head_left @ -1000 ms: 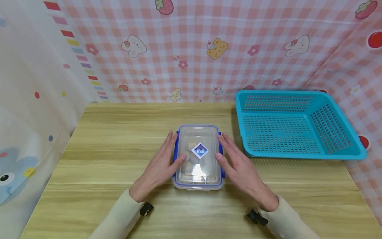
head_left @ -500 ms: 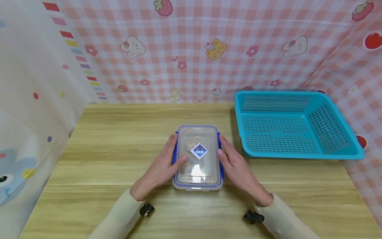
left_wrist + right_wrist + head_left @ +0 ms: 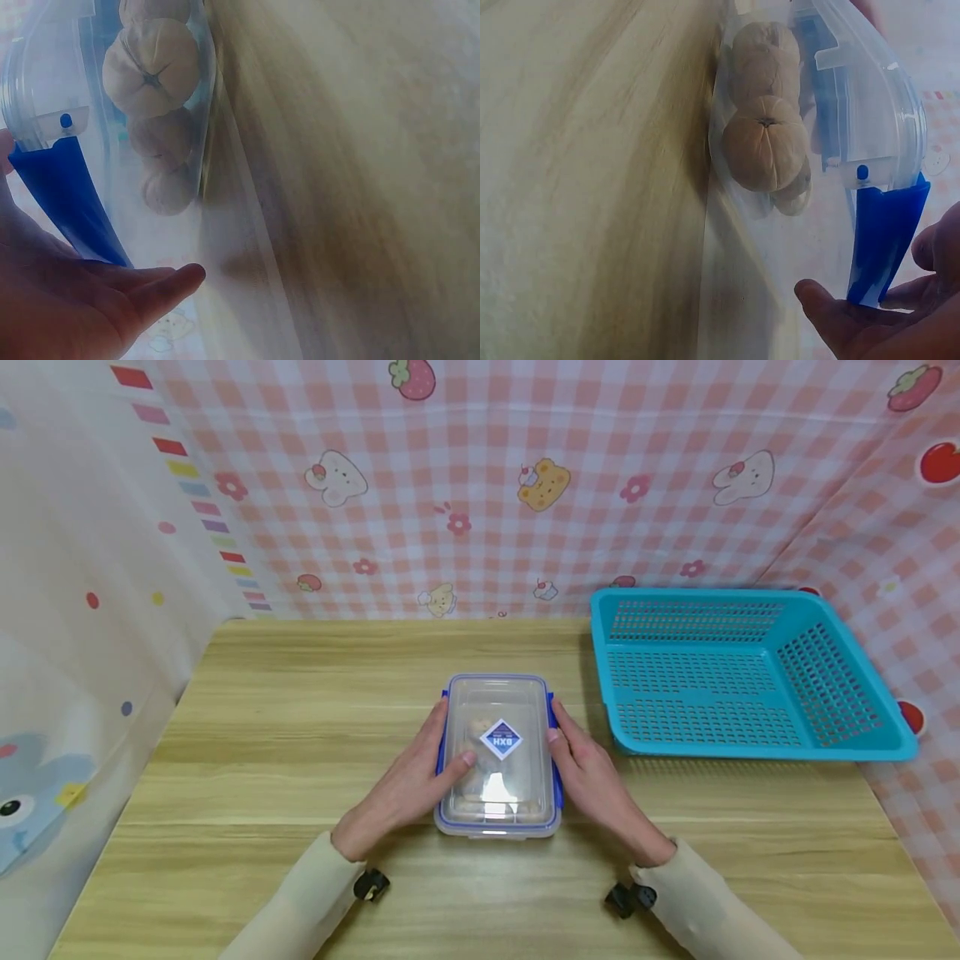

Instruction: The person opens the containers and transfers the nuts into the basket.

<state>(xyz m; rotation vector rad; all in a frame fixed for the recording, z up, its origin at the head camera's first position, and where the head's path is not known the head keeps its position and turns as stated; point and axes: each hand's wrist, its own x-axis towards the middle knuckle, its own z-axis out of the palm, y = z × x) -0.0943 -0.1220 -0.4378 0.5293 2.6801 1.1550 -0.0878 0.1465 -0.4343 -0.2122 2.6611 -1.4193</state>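
Note:
A clear plastic food container (image 3: 495,702) with a blue-edged lid and a diamond label stands on the table, with several round, pale, ridged things (image 3: 151,67) inside it. On its left side my left hand (image 3: 408,781) holds it, thumb on the lid and fingers along the blue side latch (image 3: 71,199). My right hand (image 3: 596,781) holds the opposite side, its thumb at the lid's edge and its fingers at the other blue latch (image 3: 889,236). Both latches stick outward in the wrist views, with fingertips near their free ends.
A turquoise perforated basket (image 3: 705,752) sits at the back right of the wooden table (image 3: 300,693). Behind the table hangs a pink checked cloth (image 3: 487,552), and a pale printed cloth (image 3: 75,543) hangs along the left.
My right hand has come in closer to the container's right side, and its thumb has moved slightly up along the lid's edge. The left hand has shifted only a little. The container stays put.

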